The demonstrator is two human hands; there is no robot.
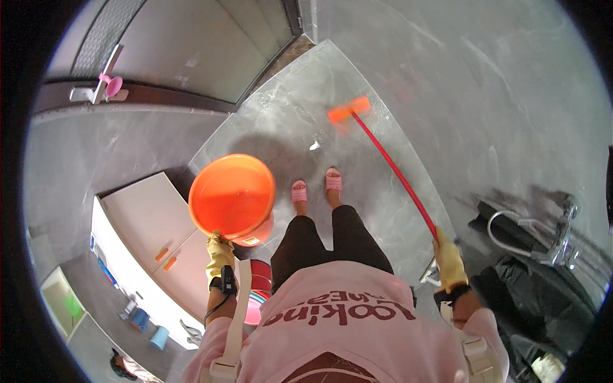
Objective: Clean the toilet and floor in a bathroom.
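Observation:
My left hand (220, 258), in a yellow glove, is closed on the near rim of an orange bucket (214, 185). The bucket is tilted, its mouth facing up toward me; whether liquid lies inside I cannot tell. In my right hand (449, 260), also gloved in yellow, is the upper end of the red pole of a floor brush (399, 173). The pole slants forward and left to an orange head, slightly blurred, on the wet grey tile floor (297, 105) near the right wall. Whether the head has bristles or a blade is not clear.
A pale cabinet (150, 217) with orange handles stands at left, other basins (258, 281) beside my left leg. Ahead left is a framed door (204, 51) with a pink item on its handle. A metal tap (562, 236) and dark bags (530, 300) sit along the right wall.

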